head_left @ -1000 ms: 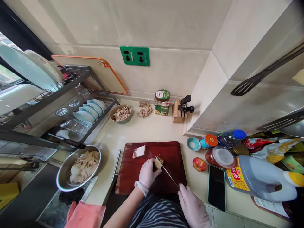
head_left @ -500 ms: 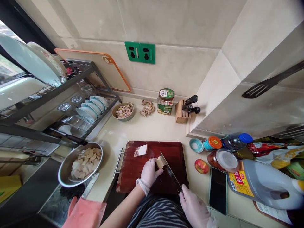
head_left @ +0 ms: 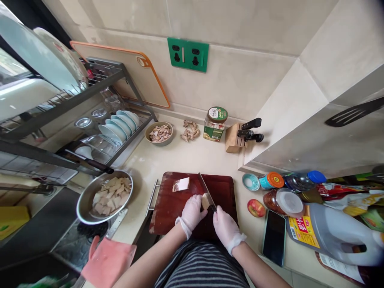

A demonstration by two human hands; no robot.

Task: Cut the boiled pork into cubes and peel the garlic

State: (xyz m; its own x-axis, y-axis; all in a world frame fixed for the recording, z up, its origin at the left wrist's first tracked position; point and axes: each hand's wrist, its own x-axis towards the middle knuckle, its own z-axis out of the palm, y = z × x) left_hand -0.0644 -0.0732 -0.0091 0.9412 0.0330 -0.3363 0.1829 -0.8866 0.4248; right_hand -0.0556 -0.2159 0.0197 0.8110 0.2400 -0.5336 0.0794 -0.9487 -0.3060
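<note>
My left hand (head_left: 192,212), in a clear disposable glove, is closed on a pale block of food (head_left: 205,201), of a kind I cannot make out, on the dark red cutting board (head_left: 171,216). My right hand (head_left: 226,227), gloved as well, grips the handle of a kitchen knife (head_left: 207,191). The blade stands against the right side of the block and points away from me. Farther up the board, toward the left, lies a second white piece with a brownish edge (head_left: 181,184), touched by neither hand.
A metal pan (head_left: 78,208) of pale slices stands left. Behind are a bowl of garlic cloves (head_left: 159,133), ginger (head_left: 190,131), a green-labelled jar (head_left: 214,125) and a knife block (head_left: 234,139). At right are an apple (head_left: 256,208), a phone (head_left: 274,238), jars and a jug (head_left: 333,228).
My right hand and the knife have moved forward and left, bringing the hand close to the block. My left hand keeps its hold. The camera view has shifted slightly.
</note>
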